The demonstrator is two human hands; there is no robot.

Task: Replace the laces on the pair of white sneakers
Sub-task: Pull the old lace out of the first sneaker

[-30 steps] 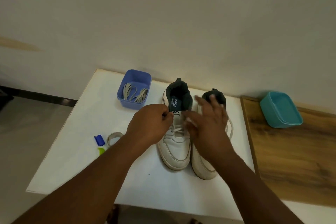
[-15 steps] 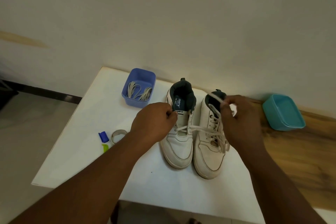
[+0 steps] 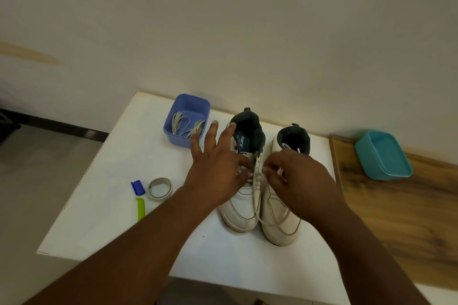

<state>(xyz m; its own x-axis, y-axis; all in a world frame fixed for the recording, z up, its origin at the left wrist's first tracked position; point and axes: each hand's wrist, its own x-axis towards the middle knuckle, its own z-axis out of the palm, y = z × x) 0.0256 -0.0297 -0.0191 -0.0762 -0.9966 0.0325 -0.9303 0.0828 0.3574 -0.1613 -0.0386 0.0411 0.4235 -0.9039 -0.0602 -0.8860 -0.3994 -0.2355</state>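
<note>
A white surface (image 3: 119, 205) stands against a pale wall. Two white sneakers (image 3: 257, 208) sit side by side on it, toes toward the near edge. A purple tub (image 3: 173, 135) holding grey laces (image 3: 184, 126) stands near the far edge, to the left of the sneakers. Near the left edge lie a blue cap (image 3: 137, 187), a roll of tape (image 3: 160, 188) and a green clip (image 3: 140, 208). To the right, a wooden surface (image 3: 396, 218) carries a teal tub (image 3: 383, 156).

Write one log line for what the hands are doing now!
step: unlacing left sneaker | left hand: fingers spread | right hand: pinching lace | spare laces: in purple tub
</note>
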